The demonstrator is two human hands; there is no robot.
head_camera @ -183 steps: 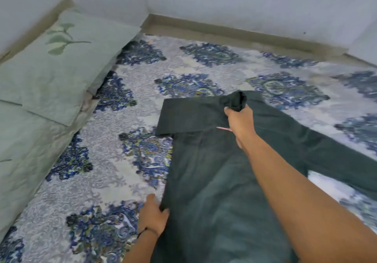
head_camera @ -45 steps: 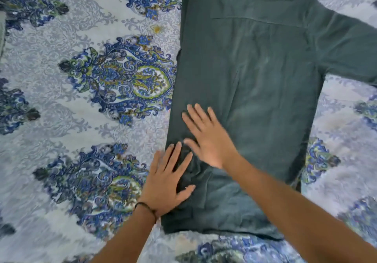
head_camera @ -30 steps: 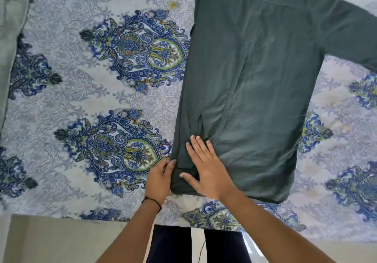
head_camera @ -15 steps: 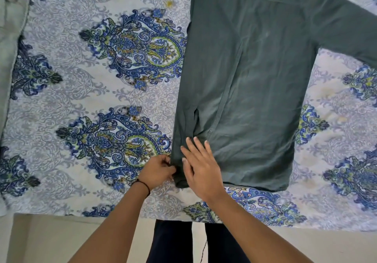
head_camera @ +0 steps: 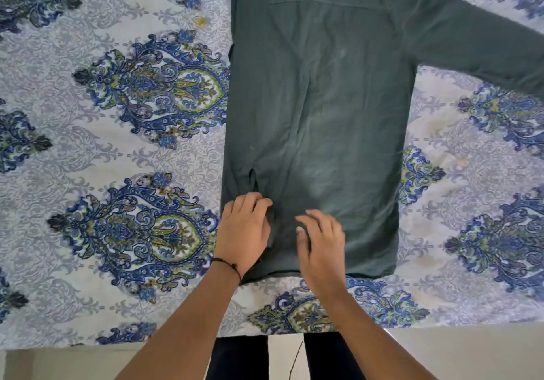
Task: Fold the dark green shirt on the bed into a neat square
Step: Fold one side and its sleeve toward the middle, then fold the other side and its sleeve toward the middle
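Note:
The dark green shirt (head_camera: 323, 108) lies flat on the bed, its left side and sleeve folded inward, its right sleeve (head_camera: 482, 46) stretched out to the right edge of the view. The folded sleeve's cuff shows near the hem at lower left. My left hand (head_camera: 243, 232) rests on the shirt's lower left corner, fingers curled over the cuff fabric. My right hand (head_camera: 322, 244) lies just beside it on the hem area, fingers bent and slightly apart, pressing the cloth.
The bed sheet (head_camera: 117, 149) is white-grey with blue paisley medallions. The bed's near edge (head_camera: 147, 344) runs along the bottom, with pale floor and my dark trouser legs (head_camera: 241, 359) below it.
My left hand has moved from the shirt's left edge onto the cloth near the cuff. My right hand has shifted right and its fingers have curled. The view has tilted slightly up.

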